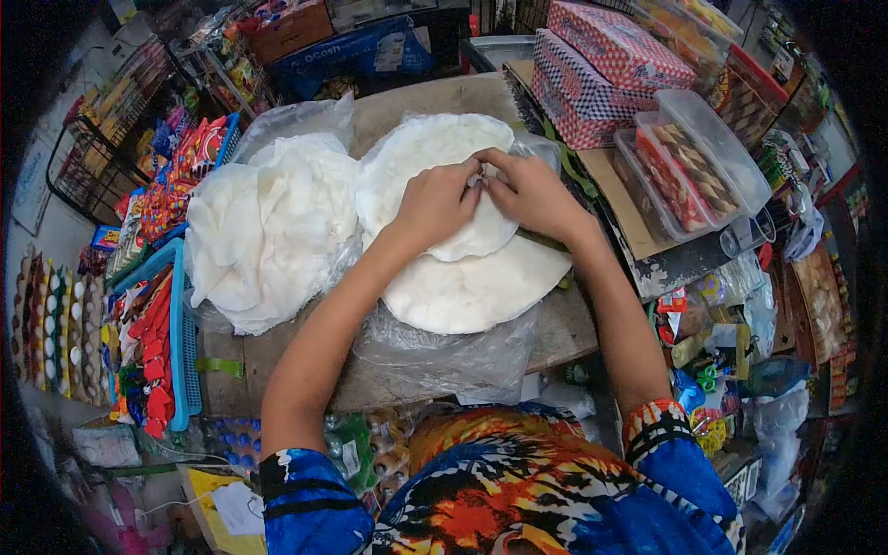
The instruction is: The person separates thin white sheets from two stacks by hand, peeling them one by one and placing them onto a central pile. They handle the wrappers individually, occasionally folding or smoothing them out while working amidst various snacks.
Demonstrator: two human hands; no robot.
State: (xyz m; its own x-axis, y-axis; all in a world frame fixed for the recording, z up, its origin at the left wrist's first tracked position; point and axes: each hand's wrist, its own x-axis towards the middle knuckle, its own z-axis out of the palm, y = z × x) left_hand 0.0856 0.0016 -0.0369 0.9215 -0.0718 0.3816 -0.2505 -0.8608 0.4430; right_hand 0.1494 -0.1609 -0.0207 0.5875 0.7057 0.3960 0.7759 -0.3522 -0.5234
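On the near-center part of the worn board (pixel 231 384), two piles of thin white sheets sit side by side. Right pile: round white sheets (pixel 416 190), with a folded-looking white sheet (pixel 476 287) sticking out at its near side, curved edge toward the person. Both hands are over the right pile, toward its right side. Left hand (pixel 439 203): fingers bent, fingertips meeting the other hand's at the top sheet. Right hand (pixel 532 194): same pose, mirrored, thumb and fingers drawn in. Looks like a two-handed pinch, but the fingers cover the contact point; can't tell if either has sheet material gripped. Left pile: loose, wrinkled white sheets (pixel 273 227), overlapping unevenly, left of the left forearm, no hand on it. Clear plastic (pixel 444 351) lies under the right pile and spreads out on the near side; more clear plastic (pixel 310 120) shows at the far edge of the left pile. Left of the board: blue basket (pixel 188 356) with red packets (pixel 153 338). Far right: red-and-white checked box (pixel 620 46) on top of a dark checked box (pixel 587 88). Nearer than those, a clear container (pixel 680 171) holds rolled, striped items, its details hard to make out.
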